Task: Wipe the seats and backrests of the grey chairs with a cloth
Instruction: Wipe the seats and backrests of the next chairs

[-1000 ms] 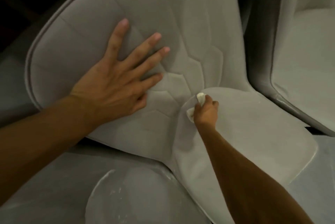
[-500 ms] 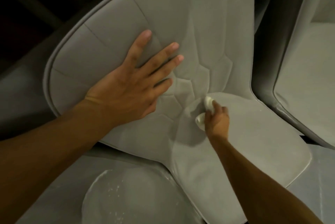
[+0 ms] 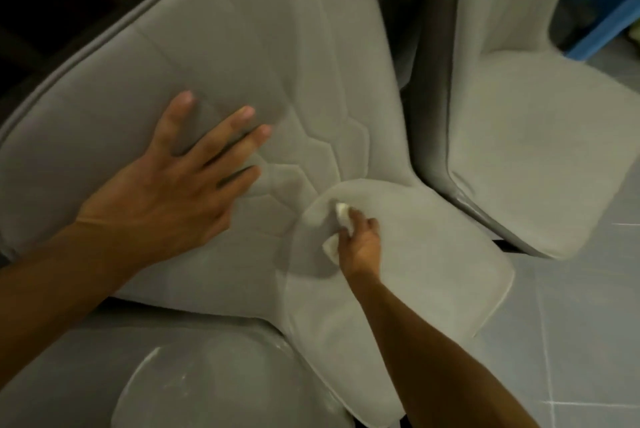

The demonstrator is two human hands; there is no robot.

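Observation:
A grey padded chair fills the view; its quilted backrest (image 3: 263,57) leans left and its seat (image 3: 433,261) spreads to the right. My left hand (image 3: 180,192) presses flat on the backrest with fingers spread. My right hand (image 3: 360,240) grips a small white cloth (image 3: 334,237) on the seat, right beside the crease where seat meets backrest. Most of the cloth is hidden under my fingers.
A second grey chair (image 3: 526,137) stands close on the right, its dark edge nearly touching the first. A third grey chair's seat (image 3: 194,386) lies at the bottom left. A blue plastic object (image 3: 602,22) sits at the top right on pale floor tiles (image 3: 581,341).
The view has shifted, so more of the right chair and floor shows. My right hand with the cloth has slid slightly along the crease; my left hand stays flat on the backrest.

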